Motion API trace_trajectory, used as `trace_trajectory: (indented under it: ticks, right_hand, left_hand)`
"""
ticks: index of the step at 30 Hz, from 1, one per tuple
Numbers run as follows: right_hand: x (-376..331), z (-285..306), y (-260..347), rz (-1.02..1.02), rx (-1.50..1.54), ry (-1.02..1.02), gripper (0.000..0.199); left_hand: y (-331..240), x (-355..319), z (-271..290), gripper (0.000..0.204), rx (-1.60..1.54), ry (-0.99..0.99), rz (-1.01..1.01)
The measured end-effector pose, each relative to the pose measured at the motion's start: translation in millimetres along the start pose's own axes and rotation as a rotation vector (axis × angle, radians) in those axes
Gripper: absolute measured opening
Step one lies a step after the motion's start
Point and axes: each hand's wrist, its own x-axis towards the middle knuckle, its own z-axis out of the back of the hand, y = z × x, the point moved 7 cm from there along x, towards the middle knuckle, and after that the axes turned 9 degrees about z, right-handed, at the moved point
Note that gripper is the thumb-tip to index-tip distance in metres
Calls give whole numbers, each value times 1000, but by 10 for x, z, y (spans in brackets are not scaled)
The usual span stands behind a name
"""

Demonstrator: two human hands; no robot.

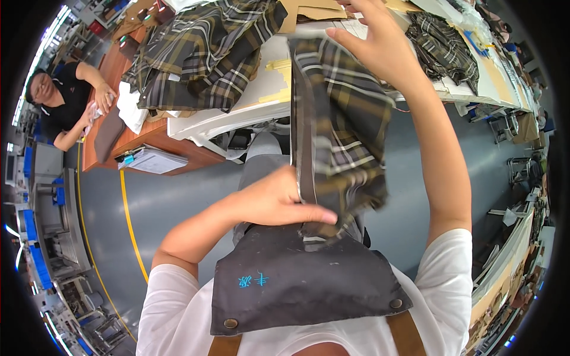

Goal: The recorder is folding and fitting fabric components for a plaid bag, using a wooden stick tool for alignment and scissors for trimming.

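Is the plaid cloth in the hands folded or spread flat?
Folded: the plaid cloth hangs doubled between left hand and right hand.

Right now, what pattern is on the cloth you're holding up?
The cloth is plaid: dark grey with white and mustard lines, seen in the head view.

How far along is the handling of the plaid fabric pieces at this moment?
Done: nothing shows as finished; no sorted stack can be told apart. In hand: the left hand pinches the lower end of a plaid fabric piece, and the right hand grips its top, holding it stretched upright. Left: a plaid pile lies on the white table, and another plaid garment lies to the right.
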Motion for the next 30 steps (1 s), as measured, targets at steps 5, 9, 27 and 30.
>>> trace_trajectory:
  ticks: [5,9,27,30]
  right_hand:
    - [-286,253,262,-437,678,0,26]
    - [-566,489,622,-359,817,97,40]
    - [-1205,-495,358,-371,723,63,12]
    - [-1377,-604,275,-426,777,13,9]
  left_hand:
    - [107,-1,133,42,-1037,-117,301]
    - [10,91,78,63,-1174,-9,159]
    - [926,14,-112,21,-1670,-330,434]
    - [1189,-26,-175,22,-1796,-326,358]
